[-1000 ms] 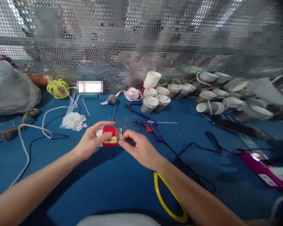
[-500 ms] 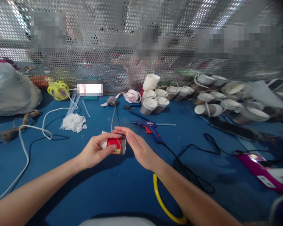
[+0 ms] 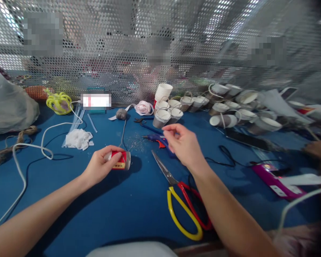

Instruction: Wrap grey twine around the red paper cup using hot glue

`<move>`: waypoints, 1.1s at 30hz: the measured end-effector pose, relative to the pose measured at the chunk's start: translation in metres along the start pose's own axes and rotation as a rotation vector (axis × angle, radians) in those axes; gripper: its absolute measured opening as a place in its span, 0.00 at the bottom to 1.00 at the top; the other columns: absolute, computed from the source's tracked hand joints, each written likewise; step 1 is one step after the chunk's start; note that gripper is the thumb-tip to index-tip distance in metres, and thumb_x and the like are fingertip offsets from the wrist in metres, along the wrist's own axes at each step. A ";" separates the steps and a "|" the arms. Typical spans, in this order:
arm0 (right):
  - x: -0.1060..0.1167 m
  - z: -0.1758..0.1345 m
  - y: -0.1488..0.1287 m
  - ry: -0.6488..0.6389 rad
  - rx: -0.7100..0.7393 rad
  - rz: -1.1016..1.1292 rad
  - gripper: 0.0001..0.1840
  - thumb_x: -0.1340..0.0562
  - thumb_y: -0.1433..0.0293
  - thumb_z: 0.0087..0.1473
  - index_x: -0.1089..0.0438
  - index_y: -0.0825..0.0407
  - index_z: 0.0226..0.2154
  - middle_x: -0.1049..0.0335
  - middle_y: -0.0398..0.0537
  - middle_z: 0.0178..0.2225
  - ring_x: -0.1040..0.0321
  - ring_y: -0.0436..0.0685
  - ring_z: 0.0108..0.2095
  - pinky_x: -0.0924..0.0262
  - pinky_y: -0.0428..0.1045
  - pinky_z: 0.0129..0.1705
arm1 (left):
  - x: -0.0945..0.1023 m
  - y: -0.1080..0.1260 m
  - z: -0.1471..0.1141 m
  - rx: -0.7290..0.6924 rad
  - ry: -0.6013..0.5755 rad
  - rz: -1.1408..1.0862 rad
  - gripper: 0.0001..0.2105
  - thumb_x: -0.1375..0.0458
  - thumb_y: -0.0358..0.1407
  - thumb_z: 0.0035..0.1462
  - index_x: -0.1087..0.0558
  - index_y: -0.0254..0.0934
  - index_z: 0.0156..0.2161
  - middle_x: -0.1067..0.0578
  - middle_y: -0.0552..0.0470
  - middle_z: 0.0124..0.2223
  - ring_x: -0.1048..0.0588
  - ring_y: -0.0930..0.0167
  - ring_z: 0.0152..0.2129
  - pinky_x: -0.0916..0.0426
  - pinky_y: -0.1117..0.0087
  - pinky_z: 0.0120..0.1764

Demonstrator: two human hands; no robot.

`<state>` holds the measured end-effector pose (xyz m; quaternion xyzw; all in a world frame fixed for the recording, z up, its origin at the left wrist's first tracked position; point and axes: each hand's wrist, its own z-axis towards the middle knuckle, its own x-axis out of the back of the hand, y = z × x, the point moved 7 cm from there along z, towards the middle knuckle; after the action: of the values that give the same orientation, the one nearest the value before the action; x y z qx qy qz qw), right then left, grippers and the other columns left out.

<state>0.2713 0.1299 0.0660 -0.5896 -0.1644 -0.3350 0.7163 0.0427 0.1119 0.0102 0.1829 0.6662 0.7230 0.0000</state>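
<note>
My left hand (image 3: 100, 164) holds a red-printed paper cup (image 3: 122, 162) on its side above the blue table. Grey yarn (image 3: 123, 132) runs from the cup back to a small grey ball (image 3: 121, 114). My right hand (image 3: 183, 144) is raised away from the cup, thumb and fingertips pinched together; whatever may be between them is hidden. Beneath and behind that hand lies a blue glue gun (image 3: 152, 137) with an orange trigger, partly covered. Large scissors (image 3: 172, 178) with one yellow and one red handle lie near my right forearm.
Paper cups with cord handles (image 3: 160, 117) stand at the back, and more cups (image 3: 223, 121) cluster to the right. A purple power strip (image 3: 274, 182) and a dark phone (image 3: 247, 139) lie right. White scraps (image 3: 79, 138) and a white cable (image 3: 46, 137) are left. Another person's hand (image 3: 317, 148) shows far right.
My right hand has left the cup and moved right and up over the glue gun, fingers now pinched. The scissors are more exposed. My left hand keeps the cup; the view has shifted right.
</note>
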 end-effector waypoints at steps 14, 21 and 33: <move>-0.022 0.010 0.070 -0.126 -0.259 -0.249 0.11 0.39 0.76 0.37 0.36 0.56 0.30 0.31 0.56 0.30 0.32 0.62 0.34 0.39 0.54 0.35 | 0.011 -0.011 -0.002 -0.064 0.101 0.179 0.12 0.48 0.40 0.53 0.30 0.34 0.37 0.25 0.49 0.32 0.27 0.72 0.26 0.33 0.73 0.30; -0.032 -0.022 0.019 -0.403 -0.242 0.321 0.10 0.41 0.64 0.45 0.36 0.54 0.27 0.36 0.40 0.19 0.38 0.46 0.19 0.42 0.42 0.21 | 0.011 -0.012 -0.003 -0.153 0.061 0.286 0.11 0.49 0.39 0.53 0.30 0.35 0.39 0.24 0.49 0.34 0.26 0.70 0.29 0.32 0.71 0.33; -0.047 -0.049 -0.021 -0.575 -0.095 0.072 0.10 0.43 0.65 0.48 0.36 0.53 0.22 0.35 0.40 0.14 0.40 0.47 0.12 0.42 0.42 0.16 | 0.012 -0.011 0.004 -0.086 0.041 0.319 0.13 0.50 0.40 0.54 0.31 0.35 0.40 0.24 0.48 0.33 0.27 0.70 0.28 0.32 0.71 0.31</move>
<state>0.2153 0.0945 0.0395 -0.6987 -0.3239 -0.1360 0.6232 0.0303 0.1202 0.0032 0.2710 0.5970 0.7454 -0.1205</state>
